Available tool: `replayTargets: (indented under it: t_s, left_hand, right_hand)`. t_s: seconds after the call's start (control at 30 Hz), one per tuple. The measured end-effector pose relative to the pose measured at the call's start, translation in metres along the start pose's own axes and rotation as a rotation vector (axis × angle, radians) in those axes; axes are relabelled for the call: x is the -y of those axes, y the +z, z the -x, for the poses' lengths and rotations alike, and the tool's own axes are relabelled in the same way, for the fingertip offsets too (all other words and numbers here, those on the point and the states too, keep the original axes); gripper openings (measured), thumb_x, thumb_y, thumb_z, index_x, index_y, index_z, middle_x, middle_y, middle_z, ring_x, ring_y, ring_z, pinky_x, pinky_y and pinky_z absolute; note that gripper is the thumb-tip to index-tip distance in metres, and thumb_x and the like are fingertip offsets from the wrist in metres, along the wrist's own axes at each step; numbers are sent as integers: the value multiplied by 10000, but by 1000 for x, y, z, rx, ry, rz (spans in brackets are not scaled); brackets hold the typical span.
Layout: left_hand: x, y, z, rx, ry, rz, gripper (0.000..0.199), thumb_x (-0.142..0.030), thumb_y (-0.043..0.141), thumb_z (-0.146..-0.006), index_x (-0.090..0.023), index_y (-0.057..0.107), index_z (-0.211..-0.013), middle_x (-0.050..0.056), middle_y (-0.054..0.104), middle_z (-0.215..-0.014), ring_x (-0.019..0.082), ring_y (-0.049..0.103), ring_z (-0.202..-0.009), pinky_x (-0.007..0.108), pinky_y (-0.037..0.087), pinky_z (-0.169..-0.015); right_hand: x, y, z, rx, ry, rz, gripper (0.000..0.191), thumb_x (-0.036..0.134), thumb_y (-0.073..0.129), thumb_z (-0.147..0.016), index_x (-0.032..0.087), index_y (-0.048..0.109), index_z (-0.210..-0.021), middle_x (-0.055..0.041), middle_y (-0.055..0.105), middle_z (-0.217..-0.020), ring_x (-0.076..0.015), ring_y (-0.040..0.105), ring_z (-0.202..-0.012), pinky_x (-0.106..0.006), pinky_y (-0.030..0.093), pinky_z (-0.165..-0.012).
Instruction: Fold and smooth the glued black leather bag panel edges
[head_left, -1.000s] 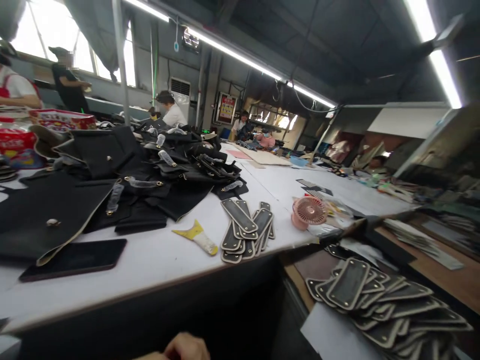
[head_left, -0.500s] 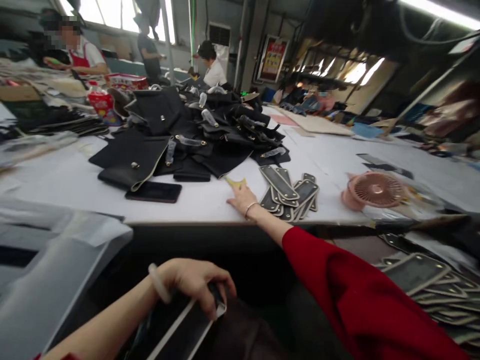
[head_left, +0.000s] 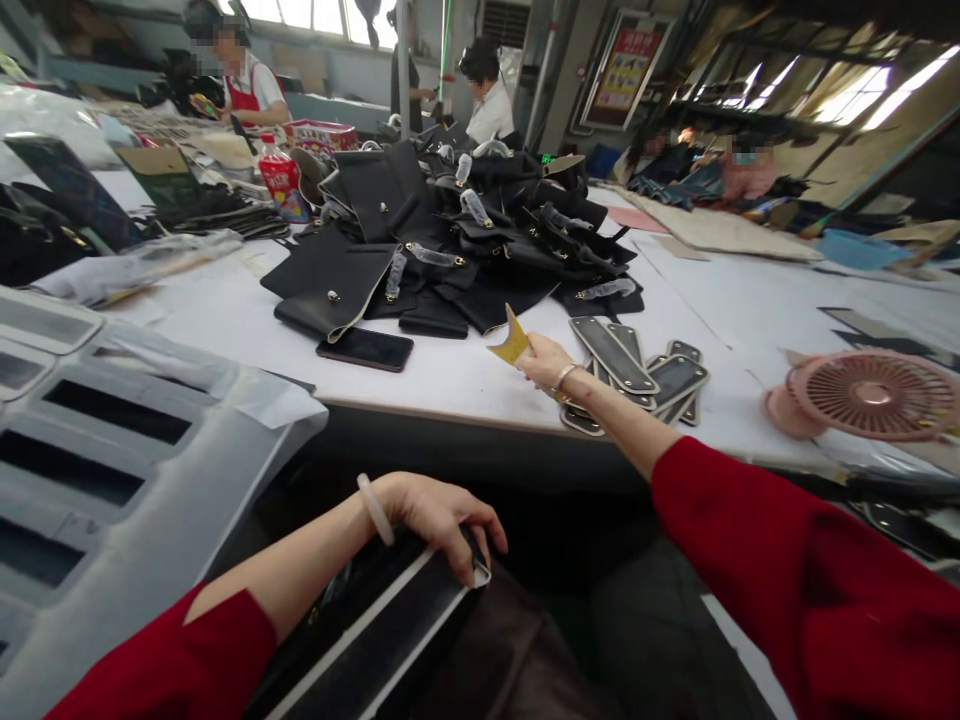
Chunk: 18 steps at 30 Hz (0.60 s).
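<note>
My left hand (head_left: 439, 515), low in front of me, is closed on the end of a long black panel with white edges (head_left: 397, 635). The panel slants over dark cloth at my lap; its lower end runs out of view. Over the table's front edge, my right hand (head_left: 546, 362) pinches a small yellow piece with a notched, curved edge (head_left: 511, 340). Just right of that hand, partly behind the wrist, lies a loose stack of black panels with pale borders and rivets (head_left: 615, 358). A black phone (head_left: 365, 350) rests to its left.
Black bag pieces (head_left: 337, 285) with wrapped metal fittings are heaped on the white table (head_left: 465, 385). A pink fan (head_left: 874, 395) stands right. At left is a plastic-covered surface with dark slots (head_left: 172, 470). A red bottle (head_left: 279, 180) stands farther back. Co-workers sit beyond.
My right hand has raised the yellow piece off the tabletop, so its notched shape now shows. The view has turned left. My left hand keeps its hold on the panel.
</note>
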<state>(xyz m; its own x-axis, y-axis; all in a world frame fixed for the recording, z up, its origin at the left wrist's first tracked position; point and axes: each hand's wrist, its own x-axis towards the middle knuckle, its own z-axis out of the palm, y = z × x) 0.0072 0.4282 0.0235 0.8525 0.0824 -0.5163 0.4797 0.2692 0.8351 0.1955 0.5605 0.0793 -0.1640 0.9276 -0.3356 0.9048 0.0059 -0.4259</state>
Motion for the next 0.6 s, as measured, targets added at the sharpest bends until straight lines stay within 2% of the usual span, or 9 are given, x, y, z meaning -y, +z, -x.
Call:
replayTargets:
  t_s: [0.07, 0.13, 0.23, 0.3, 0.37, 0.47, 0.6]
  left_hand:
    - [1, -1, -1, -7, 8, -20, 731, -288, 803, -529, -164, 575, -1212, 41, 682, -1023, 229, 631, -904, 313, 503, -772]
    - [2, -1, -1, -11, 17, -39, 738, -292, 778, -551, -151, 563, -1242, 54, 688, -1042, 233, 632, -911, 306, 501, -758]
    - [2, -1, -1, -16, 24, -68, 779, -300, 770, -563, -123, 540, -1285, 72, 697, -1063, 224, 630, -908, 282, 487, -742]
    - [1, 0, 0, -28, 21, -83, 797, -313, 762, -577, -115, 521, -1311, 77, 702, -1069, 213, 631, -885, 269, 480, -723]
    - [0, 1, 0, -42, 20, -91, 773, -340, 752, -596, -125, 532, -1306, 73, 710, -1064, 214, 637, -880, 267, 485, -714]
    - [-1, 2, 2, -73, 11, -107, 781, -366, 748, -599, -135, 536, -1313, 76, 713, -1085, 242, 648, -935, 288, 505, -743]
    - [-3, 1, 4, -143, -25, -217, 890, -377, 768, -612, -136, 459, -1411, 102, 681, -1185, 277, 641, -1024, 330, 515, -839]
  right_hand:
    - [-5, -5, 37, 151, -58, -219, 363, 238, 348, -985, 160, 388, -1338, -134, 617, -1164, -181, 649, -895, -296, 568, -684]
    - [-18, -5, 79, 347, -81, -389, 403, 264, 331, -939, 180, 350, -1333, -118, 671, -1033, -163, 648, -734, -260, 549, -558]
    - [-42, 10, 135, 611, -55, -513, 508, 492, 559, -830, 164, 464, -1205, -67, 680, -786, -138, 593, -546, -222, 498, -442]
    - [-53, 31, 160, 735, -8, -549, 495, 542, 636, -780, 151, 537, -1066, -35, 647, -711, -108, 563, -493, -169, 449, -390]
    - [-57, 53, 174, 795, 63, -557, 404, 512, 606, -824, 152, 555, -1001, 1, 615, -648, -76, 514, -423, -137, 407, -347]
    - [-52, 80, 183, 787, 149, -536, 262, 411, 521, -896, 163, 553, -971, 47, 557, -547, -63, 450, -338, -132, 382, -304]
    - [-42, 92, 187, 712, 145, -490, 185, 346, 497, -898, 171, 556, -884, 50, 546, -519, -77, 449, -309, -145, 367, -271]
